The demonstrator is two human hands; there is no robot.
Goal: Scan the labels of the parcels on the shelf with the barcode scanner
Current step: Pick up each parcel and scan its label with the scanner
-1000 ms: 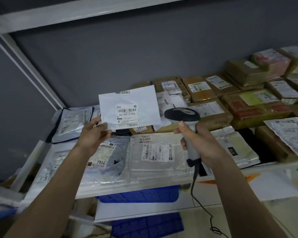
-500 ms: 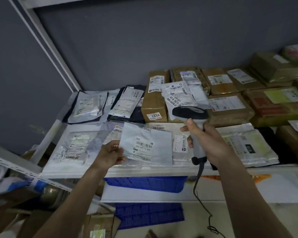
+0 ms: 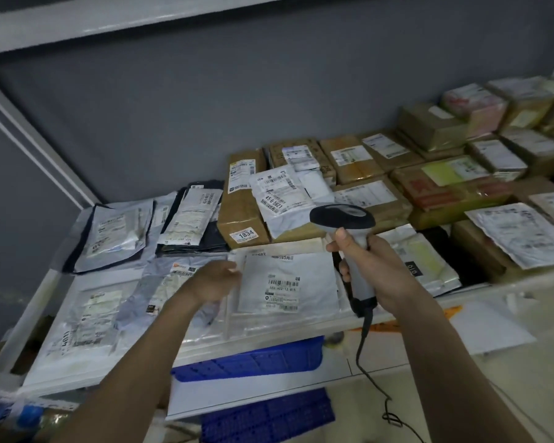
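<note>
A white envelope (image 3: 288,282) with a barcode label lies flat on top of the plastic mailers at the front of the shelf (image 3: 205,350). My left hand (image 3: 215,279), blurred, holds it at its left edge. My right hand (image 3: 375,270) grips the handle of the grey barcode scanner (image 3: 343,217), upright just right of the envelope. The scanner's dark head sits above the envelope's top right corner and faces away from me. Its cable (image 3: 365,356) hangs down past the shelf edge.
Grey and clear mailer bags (image 3: 115,231) cover the shelf's left half. Brown cardboard boxes, one marked 1834 (image 3: 243,212), fill the back and right. A blue plastic crate (image 3: 253,356) sits under the shelf. A grey wall stands behind.
My left hand has brought the white envelope down from in front of the scanner and laid it flat on the front mailers. The scanner hand has stayed about where it was.
</note>
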